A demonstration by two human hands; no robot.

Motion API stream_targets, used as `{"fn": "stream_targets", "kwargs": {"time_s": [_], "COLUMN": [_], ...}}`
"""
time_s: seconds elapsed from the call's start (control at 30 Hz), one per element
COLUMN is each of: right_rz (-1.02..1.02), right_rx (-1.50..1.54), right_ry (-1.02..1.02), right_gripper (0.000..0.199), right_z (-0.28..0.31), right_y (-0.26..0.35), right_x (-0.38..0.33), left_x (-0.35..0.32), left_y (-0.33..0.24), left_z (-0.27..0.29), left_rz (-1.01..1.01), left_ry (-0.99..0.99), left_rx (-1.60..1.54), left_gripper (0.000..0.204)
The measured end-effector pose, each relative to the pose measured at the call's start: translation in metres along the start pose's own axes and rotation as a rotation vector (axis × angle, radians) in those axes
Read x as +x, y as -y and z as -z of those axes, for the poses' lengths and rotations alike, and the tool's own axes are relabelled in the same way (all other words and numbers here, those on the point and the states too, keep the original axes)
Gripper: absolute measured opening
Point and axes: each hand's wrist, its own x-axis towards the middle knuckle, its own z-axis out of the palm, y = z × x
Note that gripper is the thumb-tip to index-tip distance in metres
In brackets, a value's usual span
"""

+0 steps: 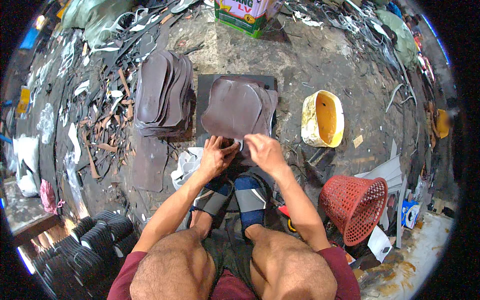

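Note:
A low stack of dark brown, sole-shaped sheets lies on a black board in front of me. My left hand is at the near edge of this stack, its fingers bent and drawn together by a small whitish piece. Just right of it, my right hand has curled fingers, their tips at the stack's near right corner. What either hand grips is too small or hidden to name. Left of the board stands a taller pile of similar brown sheets.
A yellow-white oval tub sits to the right, and a red perforated basket lies tilted nearer me. White scraps lie beside my left forearm. Offcuts litter the left floor. A printed tin stands at the far side. Black soles are piled lower left.

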Motion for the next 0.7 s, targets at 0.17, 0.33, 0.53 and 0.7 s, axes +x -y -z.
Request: {"fn": "stream_targets", "kwargs": {"time_s": [0.17,0.33,0.53,0.7], "right_rz": [0.026,0.016,-0.015,-0.237], "right_rx": [-0.054,-0.054,-0.086,0.184], "right_ry": [0.003,-0.009,0.107,0.152], "right_gripper": [0.018,0.021,0.027,0.017], "right_z": [-0.020,-0.019,-0.033,-0.030], "right_y": [0.008,0.003,0.013,-0.020], "right_x": [-0.008,-0.010,-0.009,0.019], "left_x": [-0.015,-0.003,-0.014,-0.020], "left_y": [0.012,-0.001,0.012,-0.043], "left_z": [-0.006,-0.003,-0.004,0.000], "left_rz": [0.022,0.036,-0.037,0.114], "left_ry": [0.044,-0.038,-0.085,-0.096], "left_rx": [-0.015,-0.017,-0.051,0.142], "left_gripper": [0.040,0.033,0.032,0.026]}}
